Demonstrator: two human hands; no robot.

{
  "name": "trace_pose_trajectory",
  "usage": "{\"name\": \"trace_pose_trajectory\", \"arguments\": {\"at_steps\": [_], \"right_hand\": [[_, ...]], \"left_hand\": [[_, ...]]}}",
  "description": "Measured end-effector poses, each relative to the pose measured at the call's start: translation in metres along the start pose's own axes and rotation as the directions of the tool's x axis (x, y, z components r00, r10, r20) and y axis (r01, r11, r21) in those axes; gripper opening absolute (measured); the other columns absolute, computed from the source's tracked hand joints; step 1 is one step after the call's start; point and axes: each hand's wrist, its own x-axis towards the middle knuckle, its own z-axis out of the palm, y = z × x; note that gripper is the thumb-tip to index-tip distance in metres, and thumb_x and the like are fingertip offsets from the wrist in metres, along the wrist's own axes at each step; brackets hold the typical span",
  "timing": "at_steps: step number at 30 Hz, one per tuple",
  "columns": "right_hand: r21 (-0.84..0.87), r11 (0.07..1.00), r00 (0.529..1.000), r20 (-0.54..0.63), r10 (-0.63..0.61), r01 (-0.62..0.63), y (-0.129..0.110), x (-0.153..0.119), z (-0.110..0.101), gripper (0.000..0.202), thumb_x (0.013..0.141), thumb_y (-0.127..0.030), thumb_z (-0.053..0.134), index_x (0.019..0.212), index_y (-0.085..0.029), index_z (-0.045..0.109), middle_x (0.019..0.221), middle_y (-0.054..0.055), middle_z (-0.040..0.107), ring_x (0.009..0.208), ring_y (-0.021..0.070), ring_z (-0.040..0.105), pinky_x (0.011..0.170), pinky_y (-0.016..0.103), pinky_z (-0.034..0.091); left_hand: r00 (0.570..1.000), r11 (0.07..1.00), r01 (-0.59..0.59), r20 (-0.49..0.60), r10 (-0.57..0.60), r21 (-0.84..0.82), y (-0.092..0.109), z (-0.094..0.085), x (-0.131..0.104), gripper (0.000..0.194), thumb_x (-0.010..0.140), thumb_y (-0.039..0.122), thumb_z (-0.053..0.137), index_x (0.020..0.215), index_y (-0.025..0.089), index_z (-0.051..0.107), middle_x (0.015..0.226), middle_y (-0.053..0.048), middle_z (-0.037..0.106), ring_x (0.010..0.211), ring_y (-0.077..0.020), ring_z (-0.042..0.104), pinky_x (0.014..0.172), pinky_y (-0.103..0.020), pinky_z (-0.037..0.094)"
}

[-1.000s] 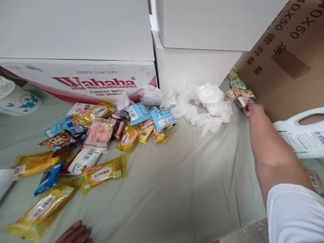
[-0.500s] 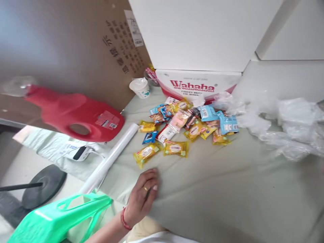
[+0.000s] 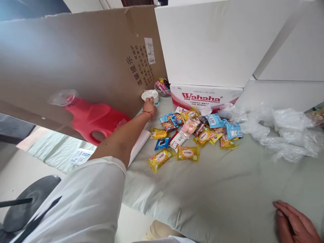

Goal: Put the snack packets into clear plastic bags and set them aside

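White and teal on the side of the paper cup point(image 3: 153, 98), with a pale round opening and crinkled clear plastic at the rim. Upright on the green-grey cloth point(image 3: 217, 189) at eleven o'clock from the middle of the view, in front of the tall cardboard point(image 3: 101, 57) and just beside a clear bowl of wrapped sweets point(image 3: 164, 90) at twelve. Touched at its near rim by the left hand point(image 3: 150, 105), with fingers bent over the edge; cannot tell how far closed, nor how firm the grip. Stretched out straight from a white sleeve point(image 3: 98, 192) between seven and eight o'clock, back of the hand upward, with a red string point(image 3: 147, 112) around the wrist. Down on the cloth at four o'clock with the right hand point(image 3: 296, 222), partly cut off by the frame, fingers loosely bent and close together, thumb a little apart, holding nothing visible. Spread from three to six o'clock: a pile of wrapped snacks point(image 3: 192, 130) in yellow, blue, pink and brown. Farther out at three, crumpled clear bags point(image 3: 288, 135); at two, a red-and-white water box point(image 3: 206, 97). Lying at nine, partly behind the forearm, a red jug point(image 3: 98, 116).
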Motion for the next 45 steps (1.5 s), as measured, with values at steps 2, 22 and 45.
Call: {"name": "trace_pose_trajectory", "arguments": {"at_steps": [2, 22, 45], "right_hand": [[-0.009, 0.999, 0.999, -0.014, 0.042, -0.042, -0.005, 0.001, -0.002, 0.038, 0.097, -0.044, 0.046, 0.121, -0.023, 0.068, 0.125, 0.01, 0.068, 0.116, 0.0319, 0.065, 0.112, 0.052, 0.046], [0.142, 0.827, 0.711, 0.446, -0.544, 0.544, -0.272, 0.128, -0.075, 0.031, 0.101, -0.014, 0.048, 0.122, -0.023, 0.068, 0.126, 0.007, 0.069, 0.112, 0.0211, 0.067, 0.091, 0.031, 0.055], [0.285, 0.878, 0.888, -0.145, 0.437, -0.385, -0.103, 0.201, -0.082, 0.06, 0.075, -0.03, 0.071, 0.131, -0.012, 0.056, 0.109, 0.011, 0.071, 0.094, 0.0247, 0.065, 0.087, 0.036, 0.051]], "left_hand": [[0.999, 0.999, -0.032, 0.009, 0.032, -0.006, -0.003, 0.0, 0.003, 0.041, 0.101, 0.038, 0.06, 0.133, 0.014, 0.059, 0.133, -0.012, 0.061, 0.111, -0.0213, 0.065, 0.096, -0.044, 0.057], [0.126, 0.182, -0.951, 0.224, 0.966, -0.249, 0.127, -0.103, -0.305, 0.022, 0.103, 0.01, 0.044, 0.104, 0.014, 0.066, 0.094, -0.008, 0.064, 0.081, -0.0191, 0.056, 0.073, -0.032, 0.047], [0.567, 0.53, -0.663, 0.107, 0.817, -0.528, 0.119, -0.065, -0.329, 0.033, 0.103, 0.014, 0.045, 0.134, 0.021, 0.053, 0.101, -0.005, 0.071, 0.085, -0.0147, 0.07, 0.076, -0.024, 0.059]]}}
